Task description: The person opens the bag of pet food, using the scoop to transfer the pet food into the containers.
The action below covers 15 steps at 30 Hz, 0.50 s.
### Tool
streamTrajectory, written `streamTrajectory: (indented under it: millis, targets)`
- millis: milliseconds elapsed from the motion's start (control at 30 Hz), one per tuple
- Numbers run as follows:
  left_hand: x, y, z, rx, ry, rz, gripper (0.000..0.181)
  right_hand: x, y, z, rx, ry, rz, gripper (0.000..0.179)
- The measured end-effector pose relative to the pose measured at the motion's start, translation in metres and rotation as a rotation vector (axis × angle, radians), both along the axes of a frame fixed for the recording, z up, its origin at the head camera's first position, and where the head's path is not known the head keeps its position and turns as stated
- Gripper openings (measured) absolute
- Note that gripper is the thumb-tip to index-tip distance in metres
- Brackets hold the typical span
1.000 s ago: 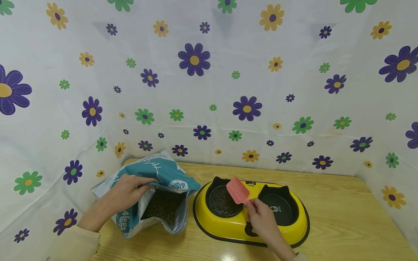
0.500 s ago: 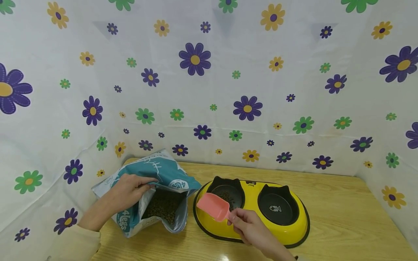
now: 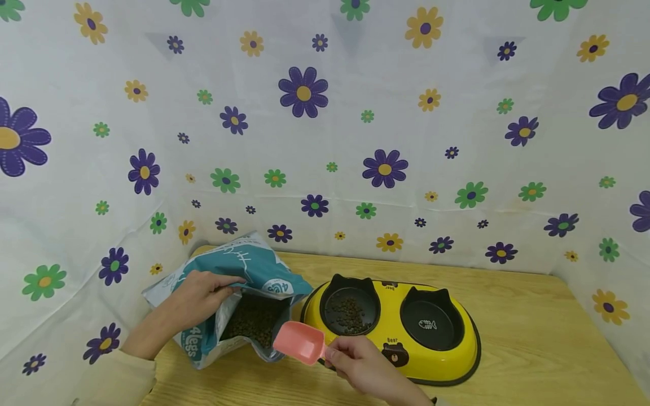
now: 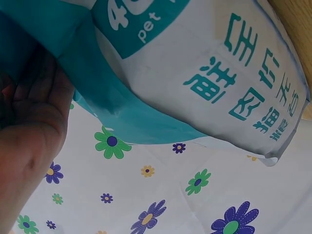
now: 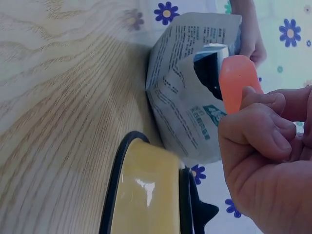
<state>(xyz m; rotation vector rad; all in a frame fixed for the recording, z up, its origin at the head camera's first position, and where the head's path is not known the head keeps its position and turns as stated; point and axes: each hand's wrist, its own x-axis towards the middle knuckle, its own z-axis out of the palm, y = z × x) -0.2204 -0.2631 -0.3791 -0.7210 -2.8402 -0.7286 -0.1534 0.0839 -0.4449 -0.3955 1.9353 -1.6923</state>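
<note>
**Small pink plastic scoop [image 3: 299, 341] carried from a round black bowl with cat ears [image 3: 350, 292] to the mouth of a teal-and-white printed bag [image 3: 269, 276]**

Seen from above, two bare hands work over a pale wood-grain desk [image 3: 528, 332]. The right hand [image 3: 363, 361] pinches the scoop's handle between thumb and fingers. A second ago the scoop was over the left-hand bowl; now it is off to the left, its blade overlapping the near right edge of the bag's opening. Whether it touches the bag cannot be told. No food shows in the blade, so it looks empty.

The left hand [image 3: 200, 293] has stayed put, gripping the bag's upper rim and holding the mouth open on brown kibble [image 3: 254, 330]. The left wrist view shows its fingers tucked beneath the teal flap.

Just right of the bag sits a glossy yellow oval feeder [image 3: 388, 316], holding both bowls. With the scoop gone from above it, the left bowl shows a thin scatter of kibble; the matching right-hand black bowl [image 3: 435, 310] shows only a fish print. The shift suggests a scoopful has been tipped out and the scoop is back at its supply.
</note>
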Motion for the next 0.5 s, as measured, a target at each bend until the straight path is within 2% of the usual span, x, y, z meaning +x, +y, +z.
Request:
streamTrajectory:
  millis: [167,500]
  targets:
    - [-0.001,0.000,0.001,0.000,0.005,-0.003,0.028,-0.001,-0.019,0.005,0.116,0.141,-0.003,0.030]
    - [-0.002,0.000,-0.003,-0.004,-0.012,0.009,0.027,-0.002,-0.049,0.013,0.319,0.316,-0.005,0.027]
